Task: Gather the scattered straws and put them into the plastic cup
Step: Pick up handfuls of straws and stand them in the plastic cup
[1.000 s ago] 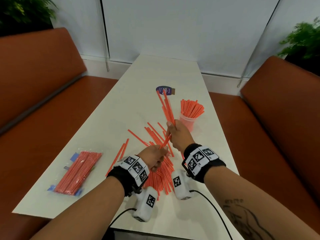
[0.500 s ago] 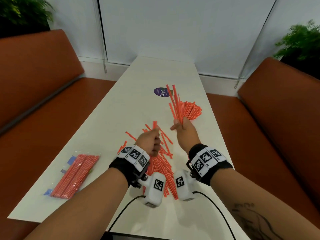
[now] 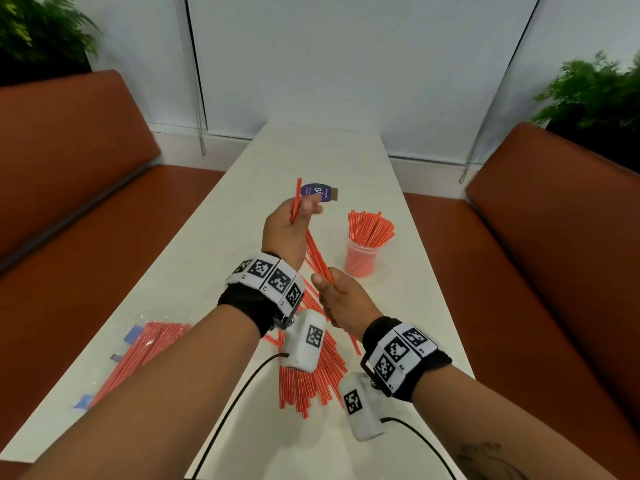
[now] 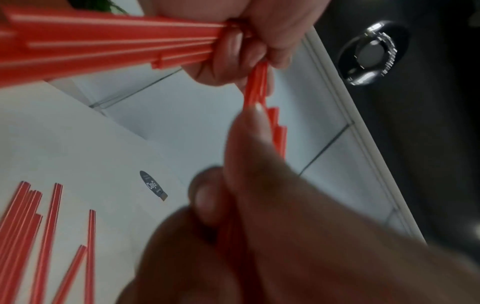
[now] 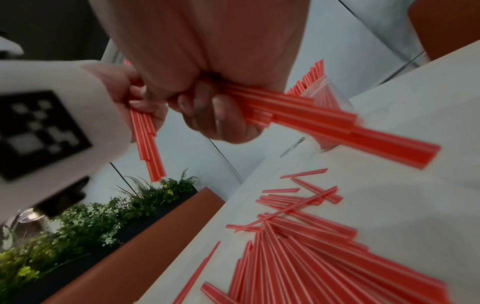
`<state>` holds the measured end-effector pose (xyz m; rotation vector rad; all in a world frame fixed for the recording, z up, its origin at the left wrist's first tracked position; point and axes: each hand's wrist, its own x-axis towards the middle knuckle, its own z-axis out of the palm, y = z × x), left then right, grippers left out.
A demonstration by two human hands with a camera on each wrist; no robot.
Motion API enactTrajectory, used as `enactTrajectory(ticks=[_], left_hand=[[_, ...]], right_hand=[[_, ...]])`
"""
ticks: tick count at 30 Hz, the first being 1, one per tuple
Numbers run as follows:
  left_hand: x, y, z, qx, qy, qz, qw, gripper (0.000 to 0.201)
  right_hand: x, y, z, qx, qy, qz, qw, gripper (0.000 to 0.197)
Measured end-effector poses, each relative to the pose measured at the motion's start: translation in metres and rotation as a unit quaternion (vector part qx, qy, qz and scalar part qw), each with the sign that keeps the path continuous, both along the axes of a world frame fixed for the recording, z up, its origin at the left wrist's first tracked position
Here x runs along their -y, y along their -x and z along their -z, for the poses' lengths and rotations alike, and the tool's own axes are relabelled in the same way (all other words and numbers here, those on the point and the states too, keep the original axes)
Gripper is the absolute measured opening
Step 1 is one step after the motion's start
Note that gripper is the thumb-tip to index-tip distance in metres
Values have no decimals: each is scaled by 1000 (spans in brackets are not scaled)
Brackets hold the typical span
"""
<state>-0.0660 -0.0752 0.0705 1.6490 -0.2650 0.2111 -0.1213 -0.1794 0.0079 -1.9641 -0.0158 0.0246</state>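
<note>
In the head view my left hand (image 3: 297, 216) is raised above the white table (image 3: 214, 258) and pinches a few red straws (image 3: 296, 199) upright. My right hand (image 3: 325, 284) is lower and nearer, gripping a bundle of straws (image 3: 316, 252) that slants up to the left. The clear plastic cup (image 3: 361, 263) stands just right of both hands, packed with straws (image 3: 370, 228). A pile of loose straws (image 3: 311, 379) lies beneath my wrists. In the right wrist view my fingers wrap the bundle (image 5: 324, 123) in front of the cup (image 5: 328, 90). The left wrist view shows my thumb pressed on the few straws (image 4: 255, 90).
A plastic bag of straws (image 3: 145, 355) lies near the table's left edge. A round purple sticker (image 3: 318, 192) is on the table beyond my left hand. Orange benches (image 3: 554, 237) flank the table, with plants behind them.
My left hand has lifted off the pile with a few straws and risen forward. My right hand, still holding its bundle, has drawn back from the cup toward me.
</note>
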Motion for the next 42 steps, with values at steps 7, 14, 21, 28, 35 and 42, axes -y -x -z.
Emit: enactTrajectory(ticks=[7, 14, 21, 28, 35, 42], left_hand=[[1, -1, 16, -31, -59, 98, 993, 30], [-11, -2, 23, -144, 71, 118, 980, 32], [-10, 8, 39, -435, -37, 182, 881, 34], [-9, 11, 47, -458, 149, 242, 842, 48], [-23, 3, 45, -442, 147, 219, 857, 34], [-16, 9, 39, -425, 122, 220, 869, 35]], right_hand=[[-2, -8, 0, 22, 32, 25, 999, 33], [1, -10, -12, 36, -43, 59, 997, 24], [5, -24, -69, 181, -201, 147, 952, 18], [-5, -22, -52, 169, -124, 97, 973, 21], [-8, -17, -39, 96, -142, 69, 983, 29], [-14, -9, -40, 63, -169, 68, 981, 19]])
